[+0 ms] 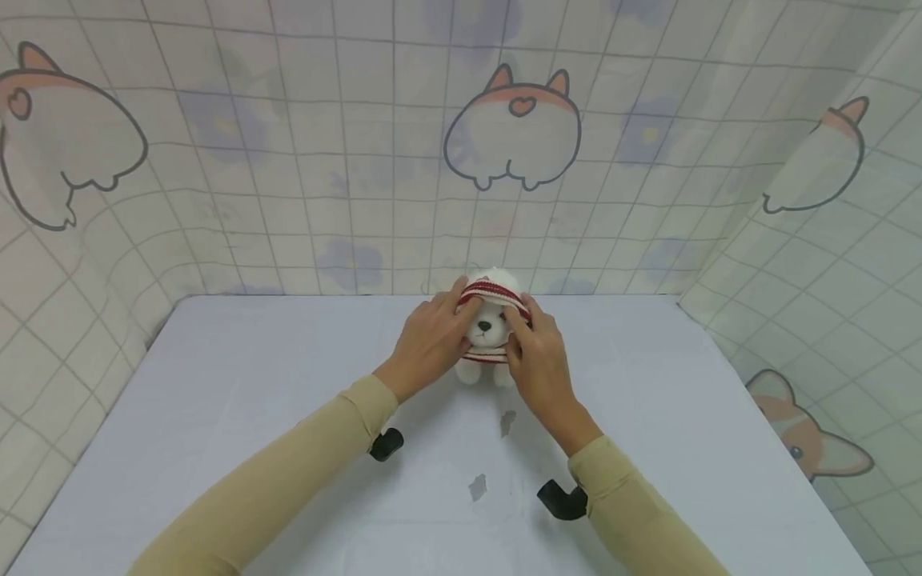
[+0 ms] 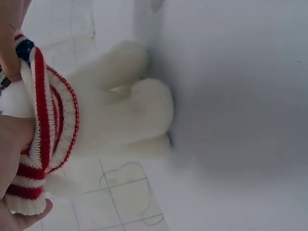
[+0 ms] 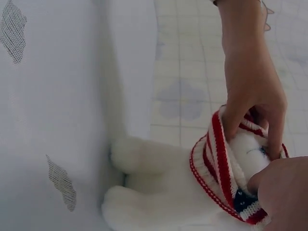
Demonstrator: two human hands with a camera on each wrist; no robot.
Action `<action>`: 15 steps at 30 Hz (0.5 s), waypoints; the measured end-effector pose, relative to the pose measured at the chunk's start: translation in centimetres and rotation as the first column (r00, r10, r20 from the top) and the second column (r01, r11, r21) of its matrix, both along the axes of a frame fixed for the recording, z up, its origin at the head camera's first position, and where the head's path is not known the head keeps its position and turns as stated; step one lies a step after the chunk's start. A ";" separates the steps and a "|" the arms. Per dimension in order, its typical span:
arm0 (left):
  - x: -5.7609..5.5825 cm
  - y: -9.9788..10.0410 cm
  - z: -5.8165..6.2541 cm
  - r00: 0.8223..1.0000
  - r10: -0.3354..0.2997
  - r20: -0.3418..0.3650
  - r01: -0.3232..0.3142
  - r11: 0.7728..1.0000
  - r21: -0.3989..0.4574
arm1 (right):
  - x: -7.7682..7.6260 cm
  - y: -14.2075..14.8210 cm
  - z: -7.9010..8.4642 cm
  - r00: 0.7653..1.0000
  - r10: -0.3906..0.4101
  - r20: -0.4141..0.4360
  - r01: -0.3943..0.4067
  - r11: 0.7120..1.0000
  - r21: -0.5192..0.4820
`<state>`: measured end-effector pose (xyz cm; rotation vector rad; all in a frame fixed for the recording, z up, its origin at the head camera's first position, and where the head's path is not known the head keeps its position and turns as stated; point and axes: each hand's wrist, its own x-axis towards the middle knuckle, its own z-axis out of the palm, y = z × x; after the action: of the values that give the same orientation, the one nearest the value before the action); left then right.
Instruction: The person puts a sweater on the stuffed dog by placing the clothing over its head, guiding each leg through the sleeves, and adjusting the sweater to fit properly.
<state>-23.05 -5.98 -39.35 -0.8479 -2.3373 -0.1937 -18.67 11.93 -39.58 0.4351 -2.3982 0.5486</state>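
A white plush dog [image 1: 490, 332] stands upright at the back of the table, facing me. Around its head and neck sits a knitted sweater [image 1: 495, 290] with red and white stripes and a dark blue patch, its opening framing the face. My left hand [image 1: 430, 336] grips the knit on the left side of the face, fingertips inside the edge. On the other side my right hand [image 1: 540, 360] pinches the same opening. The plush legs [image 2: 151, 106] rest on the table below the sweater in the left wrist view. Part of the face is hidden behind my fingers.
A white table [image 1: 302, 344] is enclosed by a checked curtain [image 1: 374, 208] with corgi drawings. Two grey patches, one nearer [image 1: 479, 487] and one farther [image 1: 507, 422], mark the tabletop. Black curved pieces show at the left wrist [image 1: 387, 444] and right wrist [image 1: 563, 501].
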 end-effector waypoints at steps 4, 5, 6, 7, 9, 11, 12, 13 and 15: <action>-0.2 0.2 0.4 0.998 -0.017 0.068 0.019 0.999 -0.028 | -0.1 0.0 0.1 1.000 -0.006 0.014 0.006 1.000 0.005; -0.3 0.2 0.5 0.996 -0.020 0.086 0.023 0.999 -0.035 | -0.2 0.0 0.1 1.000 -0.005 0.020 0.005 1.000 0.002; -0.4 0.2 0.6 0.994 -0.024 0.104 0.029 0.999 -0.041 | -0.2 0.0 0.1 1.000 -0.005 0.028 0.005 1.000 0.001; -0.5 0.2 0.6 0.992 -0.029 0.120 0.035 0.998 -0.047 | -0.3 0.0 0.1 0.999 -0.004 0.034 0.004 1.000 -0.002; -0.7 0.2 0.7 0.988 -0.036 0.150 0.045 0.997 -0.059 | -0.3 0.0 0.1 0.999 0.000 0.049 0.000 1.000 -0.006; -0.9 0.2 0.8 0.985 -0.045 0.168 0.057 0.996 -0.067 | -0.4 0.0 0.2 0.998 0.010 0.064 -0.009 1.000 -0.014; -1.0 0.2 0.8 0.983 -0.046 0.177 0.060 0.996 -0.073 | -0.5 0.1 0.3 0.997 0.016 0.073 -0.015 1.000 -0.016; -1.1 0.2 0.8 0.982 -0.051 0.184 0.066 0.995 -0.074 | -0.6 0.1 0.4 0.996 0.022 0.084 -0.021 1.000 -0.017; -1.2 0.2 0.9 0.978 -0.059 0.199 0.075 0.994 -0.077 | -0.7 0.2 0.5 0.994 0.031 0.108 -0.031 0.999 -0.010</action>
<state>-24.27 -5.80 -38.46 -0.9896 -2.5172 -0.2179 -19.38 12.17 -39.10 0.4503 -2.4954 0.6096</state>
